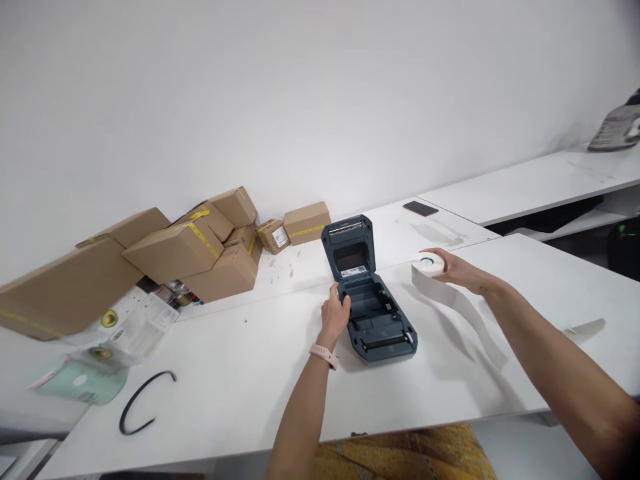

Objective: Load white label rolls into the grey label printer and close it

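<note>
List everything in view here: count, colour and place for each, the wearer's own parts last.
Printer: 1, dark blue-grey, lid open, mid-table
Paper roll: 1, white, right of printer, strip trailing
Cardboard boxes: about nine, brown, along the wall
Phone-like slab: 1, black, back of table
Avocado-print packaging: count unclear, white, left
Pouch: 1, mint green, left
Curved band: 1, black, front left
Small items: uncountable, mixed, beside boxes
Jug-like container: 1, greyish, on counter, right
Dark items: count unclear, black, right edge
Table: at least 1, white, seamed, centre
Counter: 1, white, right
Wall: 1, white, behind
Wristband: 1, pink, left wrist
Clothing: 1, yellow patterned, bottom
Left hand: 1, bare, at printer's left edge
Right hand: 1, bare, holding roll
</note>
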Action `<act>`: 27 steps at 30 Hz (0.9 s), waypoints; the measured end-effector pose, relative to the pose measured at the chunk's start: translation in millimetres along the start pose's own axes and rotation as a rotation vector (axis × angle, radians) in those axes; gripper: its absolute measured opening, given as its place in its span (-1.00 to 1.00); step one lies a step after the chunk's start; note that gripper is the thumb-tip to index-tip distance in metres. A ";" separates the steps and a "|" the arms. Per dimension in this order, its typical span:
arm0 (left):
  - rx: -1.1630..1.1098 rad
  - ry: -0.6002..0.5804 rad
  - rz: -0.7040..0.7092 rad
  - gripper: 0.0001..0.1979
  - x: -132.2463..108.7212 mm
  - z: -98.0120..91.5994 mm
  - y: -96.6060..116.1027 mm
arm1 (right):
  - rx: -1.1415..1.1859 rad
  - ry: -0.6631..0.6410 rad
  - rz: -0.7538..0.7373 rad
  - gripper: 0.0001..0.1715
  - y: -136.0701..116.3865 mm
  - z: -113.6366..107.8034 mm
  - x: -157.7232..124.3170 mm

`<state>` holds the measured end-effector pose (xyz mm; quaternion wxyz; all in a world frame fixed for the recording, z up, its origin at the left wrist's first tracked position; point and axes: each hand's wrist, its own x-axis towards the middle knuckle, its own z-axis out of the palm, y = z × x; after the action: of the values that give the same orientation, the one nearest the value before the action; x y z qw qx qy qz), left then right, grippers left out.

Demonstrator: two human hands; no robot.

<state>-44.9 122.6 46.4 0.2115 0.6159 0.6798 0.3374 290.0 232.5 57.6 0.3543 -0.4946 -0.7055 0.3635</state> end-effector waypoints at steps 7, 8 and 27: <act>0.057 0.008 -0.009 -0.46 -0.1 2.6 -1.2 | 0.001 0.204 0.185 -0.17 54.6 34.0 34.5; 0.062 0.008 -0.012 -0.46 -0.2 2.8 -1.2 | -0.013 0.221 0.196 -0.17 56.3 37.9 35.4; 0.047 0.011 -0.041 -0.48 -2.8 2.6 3.2 | -0.659 0.046 0.468 -0.91 55.4 -56.6 -62.8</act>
<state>-40.5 120.5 46.6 0.2001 0.6047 0.7012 0.3202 379.4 195.3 28.3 0.1001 -0.7369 -0.6445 0.1777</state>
